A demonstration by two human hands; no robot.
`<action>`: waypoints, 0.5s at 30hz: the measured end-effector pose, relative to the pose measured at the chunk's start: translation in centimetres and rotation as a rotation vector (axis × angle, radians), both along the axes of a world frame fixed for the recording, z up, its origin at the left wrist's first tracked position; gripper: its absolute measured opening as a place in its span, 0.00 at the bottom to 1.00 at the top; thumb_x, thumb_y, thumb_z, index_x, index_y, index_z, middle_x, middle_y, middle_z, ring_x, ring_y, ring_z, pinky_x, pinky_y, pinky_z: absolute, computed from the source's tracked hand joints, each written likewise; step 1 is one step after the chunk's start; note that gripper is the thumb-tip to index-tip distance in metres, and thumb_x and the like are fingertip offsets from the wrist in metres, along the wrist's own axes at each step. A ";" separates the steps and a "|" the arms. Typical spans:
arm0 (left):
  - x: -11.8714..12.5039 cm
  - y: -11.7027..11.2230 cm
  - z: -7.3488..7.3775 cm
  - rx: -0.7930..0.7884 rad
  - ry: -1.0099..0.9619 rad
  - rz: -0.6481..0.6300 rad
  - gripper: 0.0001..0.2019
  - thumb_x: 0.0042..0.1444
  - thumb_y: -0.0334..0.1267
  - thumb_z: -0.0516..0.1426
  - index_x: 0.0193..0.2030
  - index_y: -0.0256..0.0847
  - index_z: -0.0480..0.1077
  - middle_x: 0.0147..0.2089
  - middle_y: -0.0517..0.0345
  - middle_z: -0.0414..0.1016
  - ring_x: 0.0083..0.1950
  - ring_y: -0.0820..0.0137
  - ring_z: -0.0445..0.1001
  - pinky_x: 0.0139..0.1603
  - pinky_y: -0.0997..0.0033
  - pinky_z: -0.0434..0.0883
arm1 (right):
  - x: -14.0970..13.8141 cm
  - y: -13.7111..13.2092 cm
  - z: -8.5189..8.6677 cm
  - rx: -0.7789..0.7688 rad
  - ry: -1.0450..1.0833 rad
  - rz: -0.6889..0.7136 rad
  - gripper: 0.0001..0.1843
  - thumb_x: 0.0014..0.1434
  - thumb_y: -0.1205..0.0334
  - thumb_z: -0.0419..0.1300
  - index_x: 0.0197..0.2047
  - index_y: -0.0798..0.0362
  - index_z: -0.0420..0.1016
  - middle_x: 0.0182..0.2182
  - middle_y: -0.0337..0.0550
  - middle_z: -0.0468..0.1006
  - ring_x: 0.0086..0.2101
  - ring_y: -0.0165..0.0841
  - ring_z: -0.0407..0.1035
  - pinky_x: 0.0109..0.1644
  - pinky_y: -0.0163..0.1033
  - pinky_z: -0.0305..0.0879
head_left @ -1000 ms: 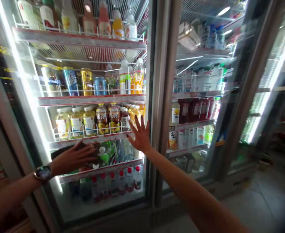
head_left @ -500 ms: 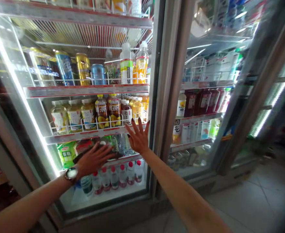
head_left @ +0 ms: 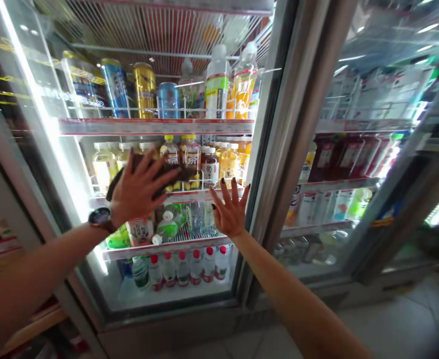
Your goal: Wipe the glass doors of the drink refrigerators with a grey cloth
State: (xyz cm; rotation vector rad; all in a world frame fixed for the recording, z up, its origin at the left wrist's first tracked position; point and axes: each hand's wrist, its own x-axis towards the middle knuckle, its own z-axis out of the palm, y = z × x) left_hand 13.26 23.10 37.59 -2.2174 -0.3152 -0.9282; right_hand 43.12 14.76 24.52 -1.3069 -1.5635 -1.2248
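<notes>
My left hand (head_left: 139, 192), with a watch (head_left: 100, 217) on its wrist, lies flat with fingers spread over a dark cloth (head_left: 185, 173). The cloth pokes out on both sides of the hand and looks pressed to the glass door of a drinks fridge. Behind it, the hand and cloth partly cover the row of bottled drinks. My right hand (head_left: 230, 210) holds nothing; its fingers are spread at the glass near the door's right edge, beside the metal door frame (head_left: 298, 124). Whether its palm touches the glass I cannot tell.
Behind the glass, cans (head_left: 144, 89) and bottles stand on wire shelves (head_left: 155, 127). Several red-capped water bottles (head_left: 182, 269) line the bottom. A second glass-fronted fridge section with dark red drinks (head_left: 344, 154) adjoins on the right. Tiled floor (head_left: 402, 319) shows at lower right.
My left hand has moved up with the dark cloth, from the lower shelf's level to the bottled-drinks row. My right hand keeps about the same place on the door. The view has shifted slightly.
</notes>
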 end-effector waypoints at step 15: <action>-5.5 0.5 2.6 -0.125 0.210 -0.010 0.25 0.68 0.53 0.57 0.69 0.53 0.68 0.79 0.61 0.58 0.84 0.54 0.36 0.77 0.32 0.21 | 0.1 -0.1 -2.4 -0.135 0.069 -0.005 0.38 0.71 0.62 0.49 0.80 0.40 0.43 0.79 0.42 0.47 0.78 0.50 0.34 0.77 0.76 0.32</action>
